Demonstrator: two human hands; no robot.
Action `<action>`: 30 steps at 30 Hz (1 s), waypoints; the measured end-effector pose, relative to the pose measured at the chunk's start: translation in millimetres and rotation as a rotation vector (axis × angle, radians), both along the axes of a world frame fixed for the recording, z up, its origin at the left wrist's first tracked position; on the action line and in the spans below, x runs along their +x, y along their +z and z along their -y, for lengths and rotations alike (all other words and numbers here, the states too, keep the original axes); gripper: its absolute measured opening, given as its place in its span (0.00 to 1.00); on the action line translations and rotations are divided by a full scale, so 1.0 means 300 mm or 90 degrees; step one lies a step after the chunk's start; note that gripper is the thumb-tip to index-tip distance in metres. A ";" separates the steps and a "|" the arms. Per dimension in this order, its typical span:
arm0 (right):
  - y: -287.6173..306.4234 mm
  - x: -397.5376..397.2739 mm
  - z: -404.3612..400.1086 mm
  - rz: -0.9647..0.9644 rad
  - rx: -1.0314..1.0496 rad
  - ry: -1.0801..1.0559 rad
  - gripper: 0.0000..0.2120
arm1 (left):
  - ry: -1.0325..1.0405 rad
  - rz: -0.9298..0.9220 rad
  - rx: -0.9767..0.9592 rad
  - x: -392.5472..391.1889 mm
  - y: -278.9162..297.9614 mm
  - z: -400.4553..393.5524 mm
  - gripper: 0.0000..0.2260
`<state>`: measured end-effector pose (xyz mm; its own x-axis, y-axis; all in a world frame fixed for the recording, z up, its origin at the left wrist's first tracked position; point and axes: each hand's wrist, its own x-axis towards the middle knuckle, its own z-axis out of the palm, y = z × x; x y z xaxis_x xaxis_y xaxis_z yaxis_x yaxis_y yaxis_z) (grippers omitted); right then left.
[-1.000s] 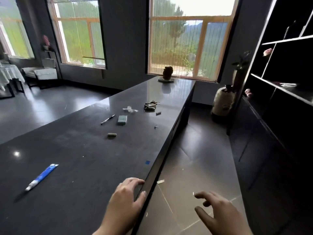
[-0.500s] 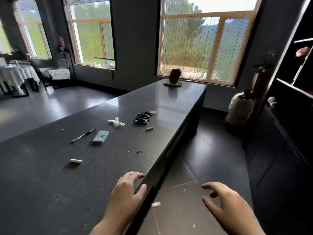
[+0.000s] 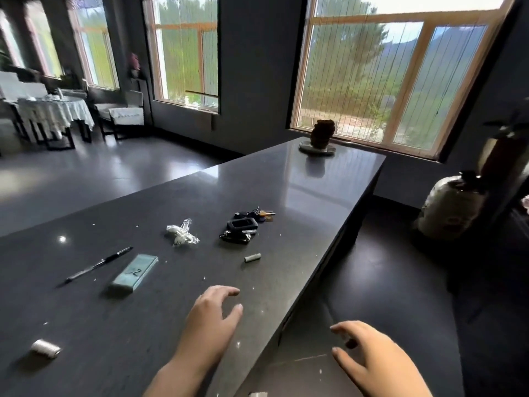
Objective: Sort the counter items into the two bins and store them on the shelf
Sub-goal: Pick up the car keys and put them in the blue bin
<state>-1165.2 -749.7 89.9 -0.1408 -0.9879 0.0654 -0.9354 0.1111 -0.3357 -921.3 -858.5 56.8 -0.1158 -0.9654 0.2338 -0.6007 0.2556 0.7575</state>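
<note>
Here, from my remote seat, both hands hang loose over the near end of the dark worktop (image 3: 315, 179). The left hand (image 3: 210, 316) hovers above its surface by the right edge, grip released, fingers slack and holding nothing. The right hand (image 3: 369, 359) floats off that edge above the floor, fingers loosely spread, grip likewise released.

Taking the teal box (image 3: 134, 275) as the marker: it lies flat, long axis running from near-left to far-right. Just left of it the black pen (image 3: 98, 264) lies along nearly the same diagonal, its tip toward the near-left. Beyond the box and to its right sits a crumpled clear wrapper (image 3: 182, 235), and further right the bunch of keys with black fobs (image 3: 243, 228). Nearer than the keys, a small grey cylinder (image 3: 252, 257) lies on its side, pointing left-right with a slight upward slant to the right. Well to the near-left of the box, a pale spool (image 3: 45, 348) also rests on its side. Far beyond the box, at the window end, a dark ornament stands on a dish (image 3: 317, 149).

Against half a second ago, the view has advanced along the worktop: the box, pen and keys loom larger and closer, and the left hand has moved from the edge onto the surface.
</note>
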 end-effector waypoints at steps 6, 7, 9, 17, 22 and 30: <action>-0.004 -0.105 0.328 0.028 0.000 0.039 0.12 | 0.026 0.025 0.022 -0.093 0.026 0.292 0.11; -0.020 -0.115 0.371 0.034 0.022 0.055 0.12 | 0.029 0.030 0.030 -0.099 0.021 0.319 0.11; -0.053 -0.132 0.462 0.042 0.058 0.090 0.14 | 0.041 0.046 0.044 -0.101 -0.002 0.368 0.11; -0.105 -0.169 0.974 0.040 0.092 0.270 0.15 | 0.213 0.061 0.093 -0.127 -0.083 0.605 0.12; -0.104 -0.214 1.278 0.034 0.045 0.366 0.15 | 0.275 0.074 0.128 -0.249 -0.118 0.768 0.15; -0.171 -0.221 1.559 0.011 0.046 0.543 0.19 | 0.400 0.188 0.168 -0.386 -0.219 0.939 0.39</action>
<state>-1231.6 -1217.3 38.5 0.6523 -0.7579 0.0023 -0.7036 -0.6067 -0.3698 -1037.2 -1140.3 -8.9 0.4541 -0.8904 0.0294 -0.7618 -0.3710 0.5310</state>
